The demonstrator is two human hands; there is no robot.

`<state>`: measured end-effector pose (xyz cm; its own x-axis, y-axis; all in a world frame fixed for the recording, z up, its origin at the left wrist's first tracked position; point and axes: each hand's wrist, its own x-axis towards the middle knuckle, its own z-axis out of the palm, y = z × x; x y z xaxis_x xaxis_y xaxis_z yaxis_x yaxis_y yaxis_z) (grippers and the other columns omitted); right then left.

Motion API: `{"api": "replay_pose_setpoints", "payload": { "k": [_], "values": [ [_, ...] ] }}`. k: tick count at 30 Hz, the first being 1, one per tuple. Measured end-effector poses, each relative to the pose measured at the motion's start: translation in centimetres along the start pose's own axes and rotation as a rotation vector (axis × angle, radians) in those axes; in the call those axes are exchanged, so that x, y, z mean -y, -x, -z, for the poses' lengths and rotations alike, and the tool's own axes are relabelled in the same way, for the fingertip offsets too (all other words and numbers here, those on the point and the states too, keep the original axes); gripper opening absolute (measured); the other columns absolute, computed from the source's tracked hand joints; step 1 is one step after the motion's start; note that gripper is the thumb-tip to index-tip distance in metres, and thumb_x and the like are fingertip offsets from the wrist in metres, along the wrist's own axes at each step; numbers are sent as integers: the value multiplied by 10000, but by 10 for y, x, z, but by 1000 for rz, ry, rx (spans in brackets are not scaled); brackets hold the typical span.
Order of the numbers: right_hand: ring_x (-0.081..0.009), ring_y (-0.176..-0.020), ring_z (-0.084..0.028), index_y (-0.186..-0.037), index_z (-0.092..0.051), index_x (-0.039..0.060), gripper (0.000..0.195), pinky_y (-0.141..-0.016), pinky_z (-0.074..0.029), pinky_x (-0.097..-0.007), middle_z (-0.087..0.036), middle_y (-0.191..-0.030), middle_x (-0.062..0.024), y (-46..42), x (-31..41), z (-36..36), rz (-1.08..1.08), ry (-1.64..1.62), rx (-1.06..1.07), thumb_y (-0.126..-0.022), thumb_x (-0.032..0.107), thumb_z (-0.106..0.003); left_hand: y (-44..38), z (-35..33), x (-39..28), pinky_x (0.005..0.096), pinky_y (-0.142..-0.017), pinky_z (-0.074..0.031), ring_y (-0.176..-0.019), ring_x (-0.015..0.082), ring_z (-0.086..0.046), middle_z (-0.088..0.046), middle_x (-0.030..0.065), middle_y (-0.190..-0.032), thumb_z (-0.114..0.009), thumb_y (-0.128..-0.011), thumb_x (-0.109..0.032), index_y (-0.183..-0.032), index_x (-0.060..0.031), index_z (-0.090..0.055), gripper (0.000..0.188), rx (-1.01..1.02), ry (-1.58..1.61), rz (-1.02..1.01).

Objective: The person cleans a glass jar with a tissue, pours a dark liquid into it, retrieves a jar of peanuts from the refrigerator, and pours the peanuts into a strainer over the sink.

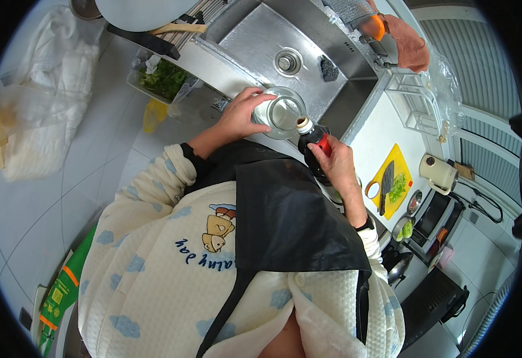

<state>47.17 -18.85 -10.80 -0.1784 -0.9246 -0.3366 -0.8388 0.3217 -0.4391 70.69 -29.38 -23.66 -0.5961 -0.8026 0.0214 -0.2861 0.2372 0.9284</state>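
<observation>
My left hand (pixel 246 112) grips a clear glass jar (pixel 282 112) by its side, over the front edge of the stainless steel sink (pixel 261 49). The jar's round mouth faces up toward me. Beside it, my right hand (pixel 336 163) is closed around a dark plastic bottle (pixel 313 138) with a red label. The bottle is uncapped and its pale neck is close to the jar's rim; whether they touch I cannot tell. No stream of liquid shows between them. A white lid (pixel 372 190) lies on the yellow cutting board (pixel 394 156).
A kitchen knife (pixel 386 181) and chopped greens (pixel 397 189) rest on the board at the right. Beyond are a cream kettle (pixel 437 172) and a white wire rack (pixel 415 103). A dark scrubber (pixel 329 69) lies in the sink. A bin of leafy greens (pixel 165 83) stands below the counter.
</observation>
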Motion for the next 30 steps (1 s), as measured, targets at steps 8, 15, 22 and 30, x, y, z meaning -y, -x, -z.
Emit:
{"api": "replay_pose_setpoints", "payload": {
  "k": [8,15,22,30],
  "values": [
    [-377,-630,-600,-941,-647,-13,318,-610,-486,-399,-614,-681,-212,-1,2,3,7,44,17,-837,270,-749,0,-1,4,411,-1012,-406,-1232,342,-467,-450,153,-1328,-814,-633,-275,-1318,-196,-558,735,11,5,-11],
    [-435,-709,-623,-871,-635,-8,354,-629,-498,-450,-641,-723,-234,-2,3,3,-43,12,39,-818,319,-758,-1,0,1,408,-1019,-401,-1229,345,-466,-451,149,-1322,-816,-635,-257,-1331,-214,-543,749,17,18,-9],
    [-429,-711,-623,-859,-630,-9,342,-632,-495,-448,-641,-722,-223,0,-1,3,-40,18,30,-817,303,-762,-1,0,0,409,-1013,-404,-1214,346,-478,-463,147,-1311,-822,-631,-258,-1367,-146,-481,818,-5,36,13],
    [-396,-670,-605,-891,-637,-11,327,-623,-493,-419,-631,-704,-210,1,-4,4,-19,25,33,-823,283,-761,-1,0,-1,403,-1020,-400,-1225,342,-470,-462,145,-1316,-831,-632,-262,-1385,-86,-440,866,-10,12,18]
  ]
}}
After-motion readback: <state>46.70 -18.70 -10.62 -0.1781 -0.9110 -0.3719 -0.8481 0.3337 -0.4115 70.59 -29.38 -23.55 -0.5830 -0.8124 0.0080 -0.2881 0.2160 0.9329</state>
